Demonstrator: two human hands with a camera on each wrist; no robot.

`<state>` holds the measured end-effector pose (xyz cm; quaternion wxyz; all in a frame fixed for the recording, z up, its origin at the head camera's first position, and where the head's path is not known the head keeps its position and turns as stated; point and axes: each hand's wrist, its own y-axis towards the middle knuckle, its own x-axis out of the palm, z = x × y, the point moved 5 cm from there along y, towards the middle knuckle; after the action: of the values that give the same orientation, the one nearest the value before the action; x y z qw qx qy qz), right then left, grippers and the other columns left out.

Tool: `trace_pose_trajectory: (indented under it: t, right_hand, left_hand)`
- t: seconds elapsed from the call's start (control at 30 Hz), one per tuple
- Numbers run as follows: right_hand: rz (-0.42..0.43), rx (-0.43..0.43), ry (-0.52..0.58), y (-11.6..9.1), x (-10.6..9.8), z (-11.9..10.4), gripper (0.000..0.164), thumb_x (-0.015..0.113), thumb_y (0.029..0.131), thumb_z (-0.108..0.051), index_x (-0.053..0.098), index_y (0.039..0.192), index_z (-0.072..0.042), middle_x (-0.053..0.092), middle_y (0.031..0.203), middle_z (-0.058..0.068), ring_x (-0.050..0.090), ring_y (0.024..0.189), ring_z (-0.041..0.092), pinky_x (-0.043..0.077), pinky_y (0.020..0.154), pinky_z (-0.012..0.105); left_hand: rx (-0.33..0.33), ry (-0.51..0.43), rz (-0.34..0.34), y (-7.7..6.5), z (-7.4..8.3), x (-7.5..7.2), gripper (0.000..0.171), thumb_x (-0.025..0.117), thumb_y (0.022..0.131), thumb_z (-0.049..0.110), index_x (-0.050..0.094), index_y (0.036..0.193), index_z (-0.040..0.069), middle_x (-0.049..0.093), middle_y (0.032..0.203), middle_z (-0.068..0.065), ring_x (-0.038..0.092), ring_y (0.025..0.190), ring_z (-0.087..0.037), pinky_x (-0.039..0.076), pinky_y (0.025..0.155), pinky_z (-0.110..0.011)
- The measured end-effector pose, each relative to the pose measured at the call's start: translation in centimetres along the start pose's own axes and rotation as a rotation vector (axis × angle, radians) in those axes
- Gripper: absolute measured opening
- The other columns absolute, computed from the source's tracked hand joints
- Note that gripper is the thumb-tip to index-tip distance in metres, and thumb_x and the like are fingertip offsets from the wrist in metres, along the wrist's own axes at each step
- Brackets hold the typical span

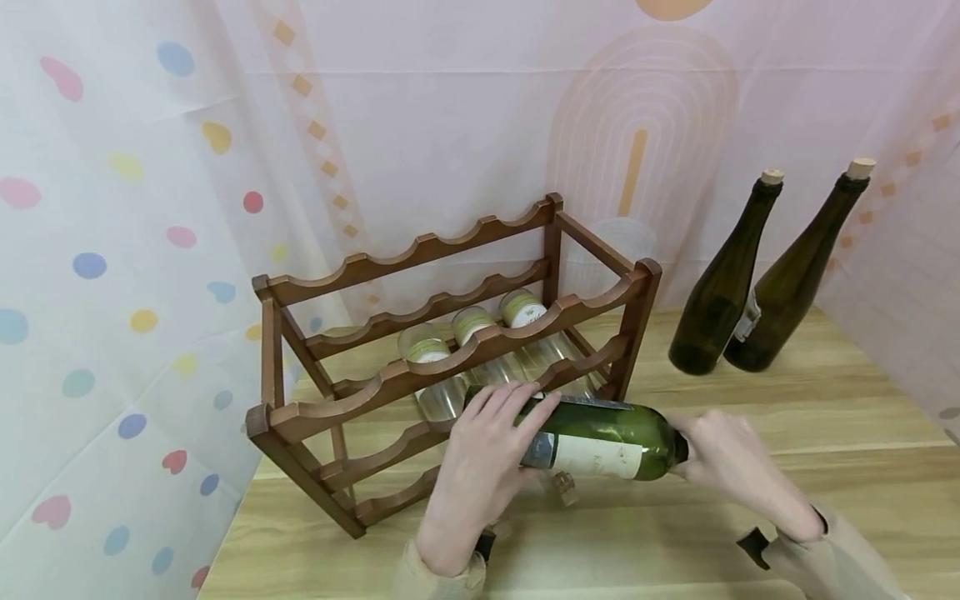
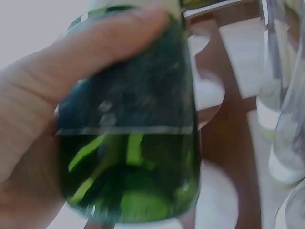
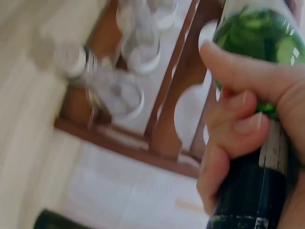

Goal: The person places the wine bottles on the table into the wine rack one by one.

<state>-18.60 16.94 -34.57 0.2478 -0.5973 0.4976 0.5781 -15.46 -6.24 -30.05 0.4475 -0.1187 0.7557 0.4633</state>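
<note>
A green wine bottle [image 1: 600,450] with a pale label lies nearly level in front of the wooden wine rack [image 1: 401,377]. My left hand [image 1: 483,454] grips its body near the base; in the left wrist view the thumb crosses the dark band of the bottle [image 2: 128,171]. At the other end, my right hand [image 1: 731,458] holds the neck, its fingers curled round the dark foil in the right wrist view. Clear glass bottles [image 1: 540,342] with green-and-white labels lie in the rack's lower tier. One corked neck [image 1: 564,487] pokes out below the green bottle.
Two dark corked bottles [image 1: 716,292] [image 1: 795,279] stand close together on the wooden table [image 1: 847,467] at the back right. A patterned cloth [image 1: 450,125] hangs behind the rack and down the left side. The rack's top rails have scalloped notches.
</note>
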Motion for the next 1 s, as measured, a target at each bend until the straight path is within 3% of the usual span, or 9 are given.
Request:
trace_pose_trajectory:
  t: [0.1, 0.2, 0.33, 0.4, 0.5, 0.6, 0.8, 1.0]
  right_hand:
    - [-0.02, 0.035, 0.028, -0.7, 0.1, -0.5, 0.025, 0.079, 0.055, -0.01, 0.057, 0.062, -0.02, 0.046, 0.048, -0.012, 0.037, 0.047, 0.001, 0.028, 0.04, 0.021]
    - [-0.057, 0.07, 0.06, -1.5, 0.3, -1.0, 0.025, 0.081, 0.057, -0.015, 0.058, 0.062, -0.022, 0.047, 0.049, -0.013, 0.038, 0.048, 0.0, 0.029, 0.042, 0.021]
    - [-0.103, 0.098, 0.086, -2.3, 0.5, -2.0, 0.023, 0.081, 0.057, -0.019, 0.061, 0.067, -0.025, 0.047, 0.05, -0.015, 0.04, 0.05, 0.0, 0.031, 0.043, 0.022]
    - [-0.126, 0.098, 0.087, -2.6, 0.8, -2.6, 0.023, 0.081, 0.057, -0.019, 0.062, 0.068, -0.026, 0.048, 0.051, -0.015, 0.039, 0.05, -0.001, 0.031, 0.043, 0.021]
    - [-0.179, 0.1, 0.114, -3.2, 1.4, -3.6, 0.023, 0.081, 0.058, -0.018, 0.062, 0.07, -0.026, 0.05, 0.054, -0.016, 0.038, 0.051, -0.002, 0.031, 0.045, 0.021]
    - [-0.259, 0.102, 0.184, -3.7, 2.3, -4.5, 0.021, 0.081, 0.063, -0.025, 0.061, 0.07, -0.026, 0.054, 0.057, -0.018, 0.039, 0.051, -0.004, 0.034, 0.046, 0.019]
    - [-0.432, 0.112, 0.375, -4.6, 4.1, -6.0, 0.027, 0.077, 0.068, -0.044, 0.063, 0.079, -0.024, 0.062, 0.071, -0.013, 0.048, 0.063, -0.004, 0.04, 0.053, 0.02]
    - [-0.541, 0.104, 0.53, -4.8, 5.0, -7.5, 0.022, 0.073, 0.075, -0.037, 0.061, 0.083, -0.02, 0.06, 0.074, -0.012, 0.048, 0.063, -0.002, 0.041, 0.055, 0.02]
  left_hand:
    - [-0.021, -0.109, 0.063, -0.4, -0.9, -1.5, 0.08, 0.086, 0.048, 0.047, 0.061, 0.118, 0.016, 0.063, 0.116, -0.004, 0.055, 0.109, -0.019, 0.045, 0.099, -0.035]
    - [-0.044, -0.157, 0.218, -0.9, -2.1, -3.5, 0.059, 0.077, 0.061, 0.043, 0.066, 0.108, 0.009, 0.066, 0.109, -0.009, 0.059, 0.104, -0.022, 0.048, 0.093, -0.037]
    - [-0.177, -0.057, 0.459, -2.0, -4.1, -6.3, 0.029, 0.063, 0.081, 0.028, 0.07, 0.094, 0.003, 0.069, 0.097, -0.014, 0.061, 0.091, -0.029, 0.049, 0.079, -0.04]
    - [-0.288, 0.007, 0.509, -2.8, -5.1, -7.3, 0.023, 0.061, 0.083, 0.021, 0.07, 0.094, 0.003, 0.069, 0.097, -0.014, 0.059, 0.09, -0.031, 0.044, 0.075, -0.042]
    - [-0.429, 0.056, 0.459, -3.9, -6.3, -7.9, 0.021, 0.067, 0.08, 0.013, 0.069, 0.099, 0.004, 0.066, 0.101, -0.014, 0.054, 0.096, -0.033, 0.037, 0.077, -0.046]
    - [-0.505, 0.053, 0.363, -4.6, -7.0, -7.7, 0.028, 0.072, 0.078, 0.01, 0.068, 0.105, 0.006, 0.064, 0.103, -0.014, 0.052, 0.099, -0.033, 0.033, 0.082, -0.049]
    - [-0.523, -0.039, 0.301, -5.0, -7.5, -7.2, 0.04, 0.074, 0.075, 0.001, 0.064, 0.114, 0.006, 0.064, 0.103, -0.017, 0.055, 0.094, -0.032, 0.031, 0.087, -0.049]
    - [-0.517, -0.061, 0.257, -5.1, -7.8, -6.8, 0.046, 0.072, 0.076, -0.003, 0.061, 0.119, 0.007, 0.063, 0.103, -0.017, 0.056, 0.094, -0.031, 0.03, 0.088, -0.049]
